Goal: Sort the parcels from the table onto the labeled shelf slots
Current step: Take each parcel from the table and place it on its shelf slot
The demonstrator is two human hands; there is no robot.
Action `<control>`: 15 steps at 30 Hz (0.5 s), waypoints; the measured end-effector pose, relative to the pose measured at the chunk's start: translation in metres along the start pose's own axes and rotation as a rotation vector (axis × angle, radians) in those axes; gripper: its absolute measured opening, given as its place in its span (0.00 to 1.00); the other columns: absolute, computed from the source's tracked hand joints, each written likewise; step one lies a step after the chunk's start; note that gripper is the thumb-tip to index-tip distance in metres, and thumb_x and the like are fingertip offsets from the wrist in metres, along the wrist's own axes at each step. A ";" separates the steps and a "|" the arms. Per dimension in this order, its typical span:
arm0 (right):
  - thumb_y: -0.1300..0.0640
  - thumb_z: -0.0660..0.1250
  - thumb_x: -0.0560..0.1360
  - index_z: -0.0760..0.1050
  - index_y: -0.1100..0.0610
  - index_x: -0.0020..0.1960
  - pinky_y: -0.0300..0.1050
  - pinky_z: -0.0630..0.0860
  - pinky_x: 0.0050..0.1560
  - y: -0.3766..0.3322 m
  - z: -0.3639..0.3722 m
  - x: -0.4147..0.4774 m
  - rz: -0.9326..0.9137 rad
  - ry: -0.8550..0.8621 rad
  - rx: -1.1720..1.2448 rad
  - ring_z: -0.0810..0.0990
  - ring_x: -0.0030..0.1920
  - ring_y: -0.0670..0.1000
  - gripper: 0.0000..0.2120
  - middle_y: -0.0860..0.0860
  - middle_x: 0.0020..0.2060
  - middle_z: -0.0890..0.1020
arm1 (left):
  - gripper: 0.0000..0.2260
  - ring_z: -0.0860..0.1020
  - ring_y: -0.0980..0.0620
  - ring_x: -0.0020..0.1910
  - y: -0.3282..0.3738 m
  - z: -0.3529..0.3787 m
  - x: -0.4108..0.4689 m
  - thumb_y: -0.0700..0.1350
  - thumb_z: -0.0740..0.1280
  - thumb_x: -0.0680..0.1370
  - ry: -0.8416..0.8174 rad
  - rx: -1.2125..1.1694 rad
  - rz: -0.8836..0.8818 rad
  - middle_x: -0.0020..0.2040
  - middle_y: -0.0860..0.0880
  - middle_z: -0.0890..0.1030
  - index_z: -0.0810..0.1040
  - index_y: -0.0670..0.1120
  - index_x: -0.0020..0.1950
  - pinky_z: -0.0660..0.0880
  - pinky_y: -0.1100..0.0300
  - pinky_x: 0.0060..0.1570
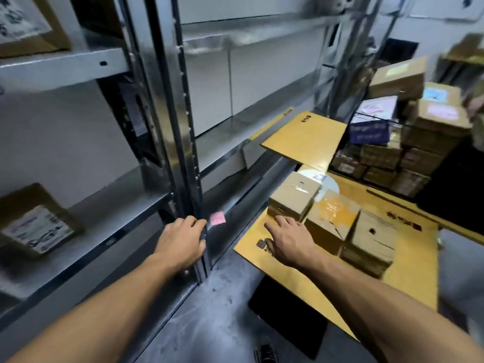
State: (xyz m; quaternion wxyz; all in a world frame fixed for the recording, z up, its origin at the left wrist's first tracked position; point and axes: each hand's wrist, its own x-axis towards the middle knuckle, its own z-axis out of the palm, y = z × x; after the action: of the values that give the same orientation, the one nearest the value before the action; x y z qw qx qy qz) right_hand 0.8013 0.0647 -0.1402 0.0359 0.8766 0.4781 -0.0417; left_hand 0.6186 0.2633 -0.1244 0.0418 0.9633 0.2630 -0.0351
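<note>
While looking down through the head camera, catching both bare forearms stretched forward. Left hand clamped on the galvanised steel upright, fingers curled round its folded edge, below a row of rivet holes in the shiny metal. Just beside those knuckles, a small square pink note stuck to the front lip of the dark shelf beam. Further left, on smooth dull-grey sheet metal, a flat brown labelled parcel lying askew, white printed label facing up.

Over to the right hand: fingers spread and straight, grasping nothing, palm low over the yellow cardboard-covered tabletop. Fingertips right at the foot of the taped box; touching or not, cannot tell. Small, squarish, brown cardboard, glossy clear tape across the lid. Packed in a row with it, the middle box with a crinkled orange film patch on top, then the third box, paler, with black marks. All three on the table, near the shelf side.

Above them, a thin flat yellow envelope jutting out from the shelf edge. Far right, blurred, a stack of cartons, brown and blocky.
</note>
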 end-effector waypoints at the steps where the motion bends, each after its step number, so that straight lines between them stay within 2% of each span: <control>1: 0.42 0.57 0.81 0.67 0.50 0.69 0.56 0.72 0.65 0.017 0.000 -0.008 0.055 0.000 0.011 0.70 0.69 0.59 0.20 0.55 0.68 0.72 | 0.22 0.70 0.45 0.64 0.017 0.000 0.010 0.52 0.59 0.79 0.003 -0.003 0.039 0.67 0.50 0.72 0.65 0.52 0.73 0.68 0.51 0.63; 7: 0.42 0.58 0.81 0.63 0.50 0.74 0.57 0.67 0.71 0.117 0.007 -0.048 0.317 0.001 0.089 0.62 0.75 0.58 0.24 0.55 0.76 0.63 | 0.23 0.70 0.48 0.65 0.129 0.002 0.065 0.53 0.59 0.79 0.019 -0.047 0.246 0.68 0.52 0.72 0.64 0.54 0.74 0.69 0.51 0.63; 12: 0.43 0.56 0.81 0.63 0.47 0.74 0.58 0.68 0.70 0.207 0.027 -0.067 0.467 -0.029 0.179 0.66 0.72 0.57 0.23 0.53 0.74 0.66 | 0.23 0.70 0.49 0.65 0.236 0.005 0.114 0.56 0.59 0.79 -0.006 -0.090 0.369 0.69 0.52 0.71 0.63 0.55 0.74 0.68 0.52 0.66; 15: 0.45 0.58 0.81 0.61 0.47 0.75 0.57 0.67 0.71 0.250 0.046 -0.077 0.532 -0.013 0.272 0.61 0.75 0.57 0.23 0.53 0.78 0.60 | 0.23 0.69 0.48 0.66 0.295 0.012 0.140 0.56 0.59 0.80 -0.042 -0.065 0.436 0.69 0.51 0.71 0.62 0.56 0.75 0.66 0.50 0.67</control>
State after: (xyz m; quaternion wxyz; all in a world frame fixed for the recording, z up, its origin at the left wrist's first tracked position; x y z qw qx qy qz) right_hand 0.9681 -0.1393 -0.1716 -0.0692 0.9676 0.2212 -0.1000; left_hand 0.8890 0.0798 -0.1302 0.0846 0.9946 0.0484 -0.0369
